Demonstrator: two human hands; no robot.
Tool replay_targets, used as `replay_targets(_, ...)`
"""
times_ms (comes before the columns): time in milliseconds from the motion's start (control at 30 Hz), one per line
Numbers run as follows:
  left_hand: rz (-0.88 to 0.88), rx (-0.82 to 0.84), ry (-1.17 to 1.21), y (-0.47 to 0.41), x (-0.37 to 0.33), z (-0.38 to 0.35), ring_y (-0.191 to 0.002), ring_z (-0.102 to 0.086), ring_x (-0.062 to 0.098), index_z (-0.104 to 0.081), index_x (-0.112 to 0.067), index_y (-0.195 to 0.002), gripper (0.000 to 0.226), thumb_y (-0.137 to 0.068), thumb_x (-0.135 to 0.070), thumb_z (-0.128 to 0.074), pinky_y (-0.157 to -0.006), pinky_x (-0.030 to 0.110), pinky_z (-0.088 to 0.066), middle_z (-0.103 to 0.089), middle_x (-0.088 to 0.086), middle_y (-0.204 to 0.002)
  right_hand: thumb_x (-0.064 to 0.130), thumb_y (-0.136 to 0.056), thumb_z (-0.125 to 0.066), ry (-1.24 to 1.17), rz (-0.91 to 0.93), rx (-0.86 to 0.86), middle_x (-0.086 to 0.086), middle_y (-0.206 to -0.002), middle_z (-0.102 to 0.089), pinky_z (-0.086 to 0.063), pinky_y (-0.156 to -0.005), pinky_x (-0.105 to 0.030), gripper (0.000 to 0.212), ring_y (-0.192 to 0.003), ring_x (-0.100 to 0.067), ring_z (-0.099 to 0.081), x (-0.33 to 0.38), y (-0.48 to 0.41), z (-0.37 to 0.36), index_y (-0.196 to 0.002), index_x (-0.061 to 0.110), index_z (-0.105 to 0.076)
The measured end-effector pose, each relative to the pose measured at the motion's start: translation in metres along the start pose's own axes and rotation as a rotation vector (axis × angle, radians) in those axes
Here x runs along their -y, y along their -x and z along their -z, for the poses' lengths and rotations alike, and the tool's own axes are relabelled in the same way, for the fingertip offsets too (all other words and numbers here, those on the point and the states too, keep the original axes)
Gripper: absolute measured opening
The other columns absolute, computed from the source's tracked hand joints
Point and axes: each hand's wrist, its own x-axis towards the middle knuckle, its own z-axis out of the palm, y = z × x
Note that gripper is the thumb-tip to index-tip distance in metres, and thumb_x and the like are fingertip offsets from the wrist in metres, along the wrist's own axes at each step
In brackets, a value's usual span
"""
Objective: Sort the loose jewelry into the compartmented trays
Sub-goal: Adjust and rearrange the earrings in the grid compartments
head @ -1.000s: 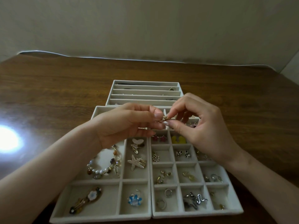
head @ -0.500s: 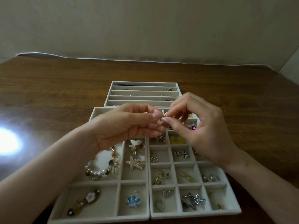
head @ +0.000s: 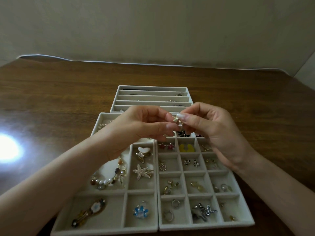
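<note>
Both hands raised over the trays: left hand [head: 136, 126] and right hand [head: 214, 130] each pinch one small gold earring [head: 177, 120] (pearl-tipped, apparently) between fingertips.

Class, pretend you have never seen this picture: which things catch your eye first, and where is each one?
The left hand and right hand meet in mid-frame, both pinching a small gold piece between them. A bright glare sits on the wooden table at far left. In the left tray lie a pearly starfish clip and, nearer, a blue flower.
</note>
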Motion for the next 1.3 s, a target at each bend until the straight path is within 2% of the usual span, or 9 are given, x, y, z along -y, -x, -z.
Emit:
replay_targets(33, -0.006, -0.013, -0.022, -0.0002, 0.0006, 0.0003, -0.078, -0.067, 0.013, -0.064, 0.0, -0.095, 0.03, -0.072, -0.018, -0.065, -0.072, 0.021, -0.054, -0.071, 0.008, -0.089, 0.023, -0.072, -0.066, -0.006, -0.01, 0.004, -0.012, -0.086, -0.07, -0.051, -0.066, -0.021, 0.015, -0.077, -0.02, -0.065, -0.0002, -0.0001, -0.0001, -0.082, 0.013, -0.066)
replay_targets(133, -0.014, -0.043, -0.035, -0.001, 0.0016, 0.0005, -0.078, -0.067, 0.015, -0.067, -0.002, -0.093, 0.028, -0.074, -0.023, -0.064, -0.071, 0.021, -0.053, -0.072, 0.007, -0.087, 0.023, -0.07, -0.067, -0.006, -0.006, 0.008, -0.004, -0.078, -0.067, -0.049, -0.062, -0.017, 0.014, -0.07, -0.01, -0.061, -0.0004, 0.0, -0.0009, -0.079, 0.012, -0.066)
replay_targets(367, -0.021, -0.047, -0.05, -0.0017, 0.0028, 0.0, -0.077, -0.066, 0.014, -0.065, 0.0, -0.095, 0.029, -0.076, -0.022, -0.061, -0.07, 0.021, -0.054, -0.072, 0.007, -0.088, 0.022, -0.072, -0.067, 0.073, 0.05, 0.012, 0.004, -0.075, -0.066, -0.049, -0.063, -0.017, 0.013, -0.07, -0.006, -0.06, -0.0013, -0.0007, 0.0006, -0.081, 0.013, -0.066)
replay_targets(567, -0.041, -0.075, -0.094, -0.0029, 0.0034, -0.0009, -0.074, -0.066, 0.012, -0.065, -0.004, -0.088, 0.024, -0.075, -0.024, -0.061, -0.069, 0.021, -0.055, -0.072, 0.005, -0.084, 0.004, -0.081, -0.066, 0.166, 0.171, 0.045, -0.005, -0.088, -0.073, -0.056, -0.074, -0.025, 0.012, -0.085, -0.016, -0.07, 0.0002, 0.0002, 0.0026, -0.089, 0.01, -0.071)
replay_targets(833, -0.132, -0.127, -0.265, -0.0022, 0.0029, -0.0039, -0.069, -0.062, 0.009, -0.066, -0.013, -0.083, 0.024, -0.073, -0.034, -0.062, -0.063, 0.02, -0.049, -0.069, -0.002, -0.075, 0.005, -0.077, -0.068, 0.223, 0.191, 0.065, -0.007, -0.088, -0.074, -0.057, -0.073, -0.024, 0.012, -0.084, -0.016, -0.071, 0.0019, -0.0014, 0.0058, -0.089, 0.004, -0.07)
replay_targets(933, -0.14, -0.146, -0.275, -0.002, 0.0035, -0.0039, -0.067, -0.058, 0.012, -0.064, -0.014, -0.083, 0.026, -0.071, -0.037, -0.064, -0.063, 0.025, -0.049, -0.065, 0.002, -0.075, 0.008, -0.077, -0.068, 0.237, 0.203, 0.057, -0.007, -0.089, -0.074, -0.058, -0.077, -0.03, 0.014, -0.086, -0.018, -0.071, 0.0016, -0.0016, 0.0069, -0.09, 0.003, -0.07)
replay_targets(1133, -0.079, -0.094, -0.156, -0.0019, 0.0034, -0.0048, -0.065, -0.064, 0.007, -0.059, -0.004, -0.094, 0.028, -0.073, -0.023, -0.063, -0.059, 0.016, -0.05, -0.068, -0.003, -0.07, 0.013, -0.076, -0.07, 0.31, 0.233, 0.049, -0.006, -0.089, -0.072, -0.056, -0.079, -0.046, 0.014, -0.087, -0.021, -0.069, -0.0004, -0.0031, 0.007, -0.087, 0.005, -0.072)
replay_targets(1200, -0.077, -0.089, -0.125, -0.002, 0.003, -0.0051, -0.064, -0.064, 0.008, -0.059, -0.004, -0.094, 0.027, -0.073, -0.021, -0.064, -0.057, 0.016, -0.049, -0.069, -0.002, -0.069, 0.013, -0.075, -0.071, 0.317, 0.239, 0.05, -0.006, -0.089, -0.071, -0.056, -0.079, -0.044, 0.014, -0.087, -0.021, -0.069, -0.001, -0.0037, 0.0067, -0.087, 0.006, -0.072)
replay_targets(1300, -0.077, -0.113, -0.128, -0.0018, 0.0025, -0.005, -0.063, -0.065, 0.009, -0.06, -0.005, -0.092, 0.027, -0.071, -0.021, -0.065, -0.056, 0.016, -0.049, -0.07, -0.002, -0.067, 0.01, -0.076, -0.069, 0.28, 0.225, 0.067, -0.005, -0.088, -0.073, -0.057, -0.08, -0.032, 0.013, -0.088, -0.016, -0.07, -0.0016, -0.0031, 0.0067, -0.088, 0.004, -0.072)
